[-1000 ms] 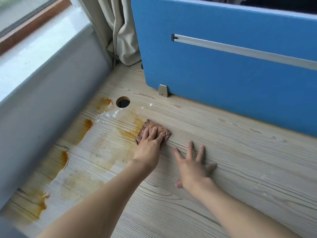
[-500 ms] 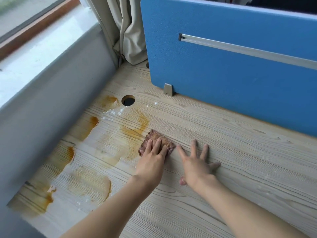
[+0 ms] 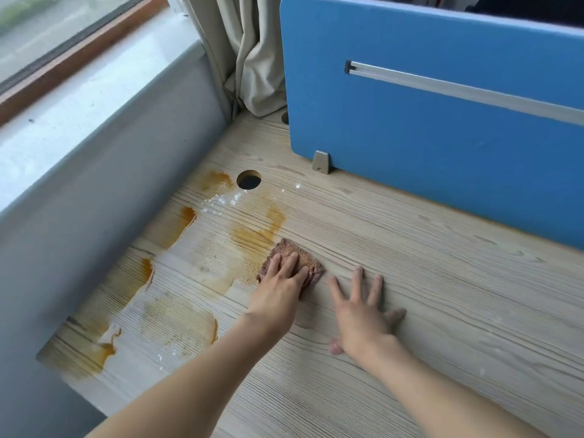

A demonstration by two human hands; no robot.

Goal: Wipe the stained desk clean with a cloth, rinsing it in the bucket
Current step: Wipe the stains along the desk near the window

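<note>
Desk (image 3: 442, 311) of pale wood grain fills the lower frame, near edge cut off. Blue partition (image 3: 410, 137) upper right, cropped. Orange stains (image 3: 252, 237) centre-left. Left hand (image 3: 278, 295) flat, fingers straight, presses the brown cloth (image 3: 290, 246) at centre, half covering it. Right hand (image 3: 360, 324) splayed flat on the desk just beside, holding nothing.

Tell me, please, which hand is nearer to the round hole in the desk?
Left. The left hand, pressing the cloth, lies below the hole; the right hand rests flat farther right.
</note>
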